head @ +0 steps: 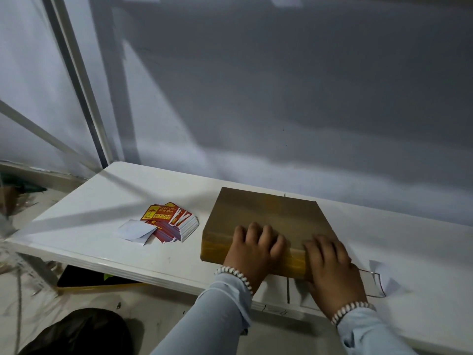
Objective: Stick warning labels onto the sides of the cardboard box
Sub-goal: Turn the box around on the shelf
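A flat brown cardboard box [268,213] lies on the white table [102,201], its near side wrapped in yellowish tape. My left hand [253,248] grips the box's near edge, fingers curled over the top. My right hand [330,262] holds the same edge further right, fingers on top, covering the near right corner. A fanned stack of red and yellow warning labels [170,222] lies on the table left of the box, apart from both hands. No label is visible on the box faces I can see.
White backing papers [135,231] lie beside the label stack, and another white paper [386,278] sits at the right next to thin wire-rimmed glasses [371,283]. A grey wall rises behind the table. Below the front edge lie a dark object and floor debris.
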